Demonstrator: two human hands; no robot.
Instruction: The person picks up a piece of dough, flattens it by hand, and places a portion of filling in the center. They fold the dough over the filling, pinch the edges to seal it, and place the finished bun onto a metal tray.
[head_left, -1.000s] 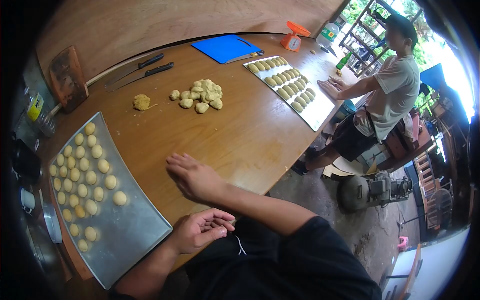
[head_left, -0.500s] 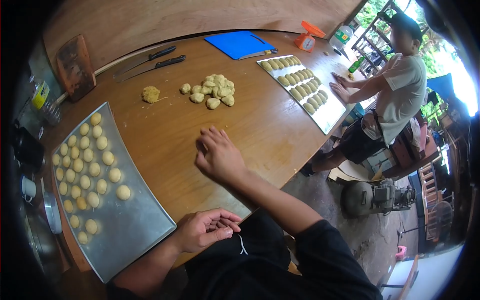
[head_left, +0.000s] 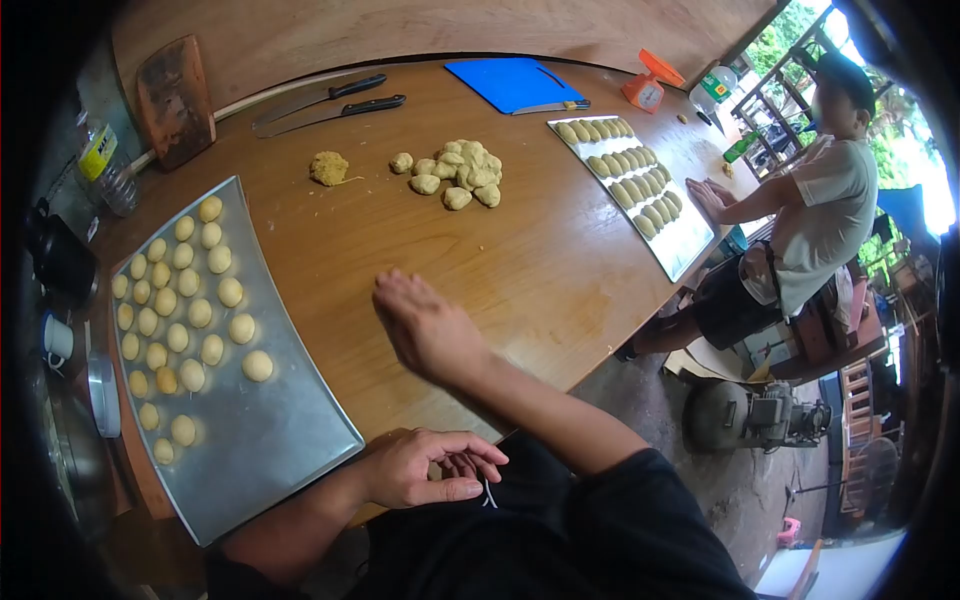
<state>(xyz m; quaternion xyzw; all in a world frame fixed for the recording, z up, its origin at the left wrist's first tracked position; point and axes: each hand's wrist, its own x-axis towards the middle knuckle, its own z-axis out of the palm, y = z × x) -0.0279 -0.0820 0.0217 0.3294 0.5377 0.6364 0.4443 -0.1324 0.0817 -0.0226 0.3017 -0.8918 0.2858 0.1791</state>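
My right hand [head_left: 425,325] is palm down at the middle of the wooden table [head_left: 540,250], fingers close together and curled downward, slightly blurred. Whatever may lie under its palm is hidden. My left hand [head_left: 440,468] hovers by the table's near edge, palm turned inward, fingers loosely bent and thumb apart, with nothing in it. Left of it, a metal tray [head_left: 285,425] carries many round dough balls [head_left: 257,366]. Beyond my right hand sit a heap of pale dough pieces [head_left: 470,165] and a crumbly yellowish lump [head_left: 328,168].
Two knives [head_left: 365,105] and a blue cutting board [head_left: 515,85] lie at the back, near an orange scale [head_left: 650,85]. A second tray [head_left: 690,245] holds rows of oval dough pieces. Another person [head_left: 825,200] stands at the right, hands on the table. A compressor [head_left: 750,415] sits on the floor.
My right hand has shifted slightly left on the table, its fingers now less spread. My left hand has turned a little, fingers still bent. The whole view has shifted slightly.
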